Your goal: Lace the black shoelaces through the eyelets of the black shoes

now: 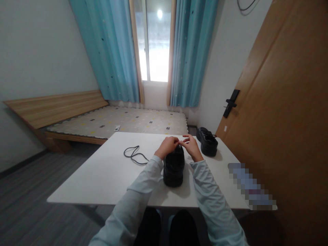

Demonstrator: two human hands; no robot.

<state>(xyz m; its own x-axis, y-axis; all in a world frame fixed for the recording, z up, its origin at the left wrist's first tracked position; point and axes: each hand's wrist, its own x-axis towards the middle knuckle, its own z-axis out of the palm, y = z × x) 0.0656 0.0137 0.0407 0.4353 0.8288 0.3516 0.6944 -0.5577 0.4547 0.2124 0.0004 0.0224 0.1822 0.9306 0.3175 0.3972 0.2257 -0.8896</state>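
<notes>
A black shoe (pixel 173 169) stands on the white table in front of me, its heel toward me. Over its far part my left hand (pixel 167 146) is bent with the fingers closed together; what they pinch is too small to make out. My right hand (pixel 191 146) meets it from the right, thumb and fingertips close to the left fingertips, some fingers spread. Whether a lace runs between the fingers is unclear. To the left, a loose black lace (pixel 134 155) lies in loops. The second black shoe (pixel 208 142), with its lace on, stands at the back right.
The white table (pixel 102 181) has a blurred, pixelated flat item (pixel 251 186) along its right edge. Beyond it is a bed (pixel 133 119) with a small white object (pixel 117 128) on it. A wooden door (pixel 282 102) stands at the right.
</notes>
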